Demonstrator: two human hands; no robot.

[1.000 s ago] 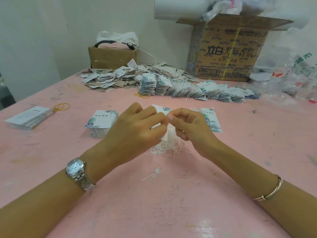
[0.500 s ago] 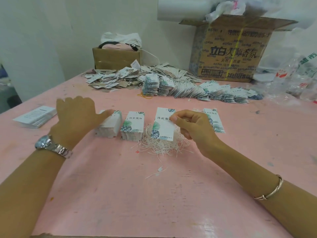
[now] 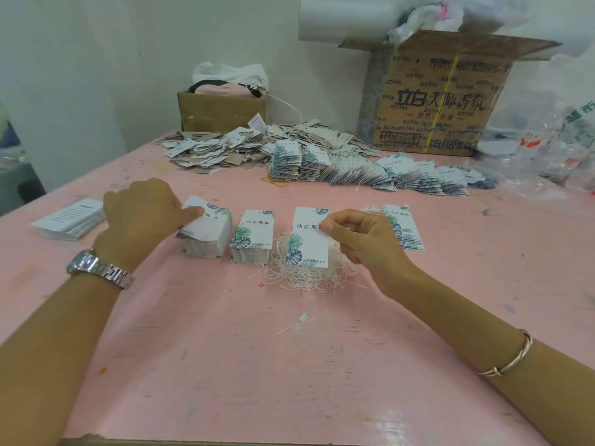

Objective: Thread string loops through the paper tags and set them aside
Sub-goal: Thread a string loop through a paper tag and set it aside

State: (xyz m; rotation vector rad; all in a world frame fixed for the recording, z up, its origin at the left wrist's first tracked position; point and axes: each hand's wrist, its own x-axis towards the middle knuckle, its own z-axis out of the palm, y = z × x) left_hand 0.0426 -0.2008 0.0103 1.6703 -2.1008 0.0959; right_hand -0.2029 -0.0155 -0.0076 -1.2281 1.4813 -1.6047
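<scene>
1. Centrally, the right hand (image 3: pixel 360 244) pinches one paper tag (image 3: pixel 309 243) between thumb and curled fingers, just above the loose string pile (image 3: pixel 309 276).
2. Left hand (image 3: pixel 141 217) grips the left stack (image 3: pixel 209 235), thumb pressed on its top tag.
3. Fanned tags (image 3: pixel 402 178) lie across the pink table (image 3: pixel 289 365), far side.

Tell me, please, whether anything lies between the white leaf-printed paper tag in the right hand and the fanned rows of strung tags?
Nothing visible does. The right hand pinches the white leaf-printed paper tag above the tangle of white string loops; only bare pink table separates it from the fanned rows of strung tags.
</scene>
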